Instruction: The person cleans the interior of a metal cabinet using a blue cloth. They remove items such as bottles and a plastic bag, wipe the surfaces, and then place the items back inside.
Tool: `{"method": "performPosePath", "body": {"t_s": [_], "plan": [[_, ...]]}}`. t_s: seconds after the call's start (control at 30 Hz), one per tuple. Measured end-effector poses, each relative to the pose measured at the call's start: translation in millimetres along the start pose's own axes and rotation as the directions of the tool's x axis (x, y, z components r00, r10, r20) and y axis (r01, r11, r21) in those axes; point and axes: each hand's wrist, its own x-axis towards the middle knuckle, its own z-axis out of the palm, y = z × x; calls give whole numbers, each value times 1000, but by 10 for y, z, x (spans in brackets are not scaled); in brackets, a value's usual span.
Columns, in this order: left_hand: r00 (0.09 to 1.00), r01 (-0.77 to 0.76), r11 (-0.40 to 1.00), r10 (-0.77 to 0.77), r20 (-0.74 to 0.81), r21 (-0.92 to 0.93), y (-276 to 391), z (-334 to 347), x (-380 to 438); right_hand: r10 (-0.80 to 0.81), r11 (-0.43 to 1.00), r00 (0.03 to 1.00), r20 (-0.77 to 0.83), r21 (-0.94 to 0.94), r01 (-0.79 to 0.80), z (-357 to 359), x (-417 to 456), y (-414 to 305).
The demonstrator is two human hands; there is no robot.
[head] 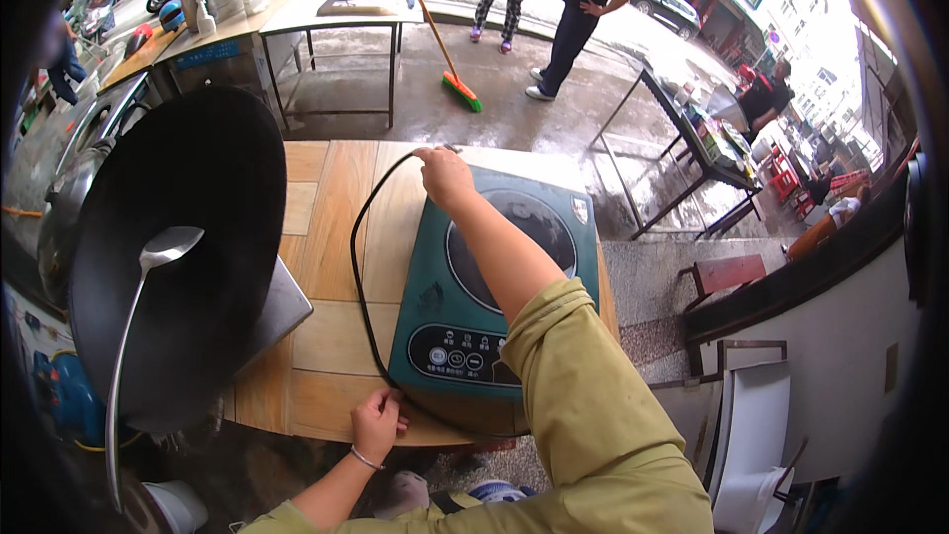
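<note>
A teal induction cooktop (430, 289) with a round dark glass plate and a black button panel sits on the wood-patterned table (334, 267). Its black power cord (358, 252) loops along the left side and round the near edge. At the far left corner of the cooktop, my right hand (448, 178) pinches the cord close to its end, which my fingers partly hide. Down at the near table edge, my left hand (377, 423) has the cord between thumb and fingers. My right forearm crosses over the cooktop and covers part of it.
A large black wok (193, 163) stands tilted at left, with a metal ladle (144, 267) in it. Beyond are a long table (326, 21), a broom (461, 89) and standing people (578, 7). A black-framed table (693, 130) and red bench (723, 278) are at right.
</note>
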Motion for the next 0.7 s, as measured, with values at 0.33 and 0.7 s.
{"method": "performPosePath", "body": {"t_s": [0.33,0.7], "plan": [[999,-33,991,35,-13,132,-23,-89,14,222,872,955,-195,479,-105,-1427,-2251,316],[903,-410,887,362,233,212,-133,-73,-746,830,-14,-29,558,-31,-999,-1204,-8510,-842]]}}
